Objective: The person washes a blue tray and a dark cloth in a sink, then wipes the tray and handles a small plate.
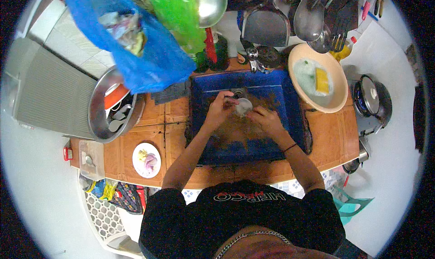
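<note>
Over the blue sink (287,113) both hands are together on a small round, translucent vessel (243,106), perhaps a cup or glass. My left hand (220,110) grips it from its left side, thumb and fingers at the rim. On the other side, the fingertips of my right hand (266,119) hold its lower right edge. Brown staining covers the basin floor below. The drain (239,91) lies just beyond the vessel, and a chrome faucet (252,57) stands at the far rim. The vessel's contents are too blurred to tell.
At right, a peach basin (342,89) holds sudsy water and a yellow sponge (322,80). Left are a metal bowl (98,123) with dishes and a white plate (137,164) with peeled onion and garlic. A blue plastic bag (159,67) and cooking utensils (309,19) hang beyond.
</note>
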Motion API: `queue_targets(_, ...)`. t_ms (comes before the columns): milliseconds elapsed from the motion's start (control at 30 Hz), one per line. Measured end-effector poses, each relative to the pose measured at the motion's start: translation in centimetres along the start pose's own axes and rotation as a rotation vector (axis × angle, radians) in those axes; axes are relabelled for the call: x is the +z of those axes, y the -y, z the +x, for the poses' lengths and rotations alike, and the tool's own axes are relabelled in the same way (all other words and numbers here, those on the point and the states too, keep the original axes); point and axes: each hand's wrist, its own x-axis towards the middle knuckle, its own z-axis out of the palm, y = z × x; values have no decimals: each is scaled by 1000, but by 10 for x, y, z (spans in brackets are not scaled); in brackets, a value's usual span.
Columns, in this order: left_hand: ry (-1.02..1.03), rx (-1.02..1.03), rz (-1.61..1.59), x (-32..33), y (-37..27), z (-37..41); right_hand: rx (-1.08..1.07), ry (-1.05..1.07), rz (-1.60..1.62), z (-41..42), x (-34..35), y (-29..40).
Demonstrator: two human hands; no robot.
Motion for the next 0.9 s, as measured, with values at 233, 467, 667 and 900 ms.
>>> queue_targets(233,-109,-23,-301,-27,-65,-32,-234,-215,-103,36,-86,37)
queue_targets(467,-6,349,569,-92,-248,-95,-381,-302,-193,82,-189,86)
queue_targets(667,-163,614,1298,-130,-353,-76,-419,-396,-203,136,-253,126)
queue_targets(900,-187,474,1737,-150,-354,-70,-655,-576,-113,227,-284,176)
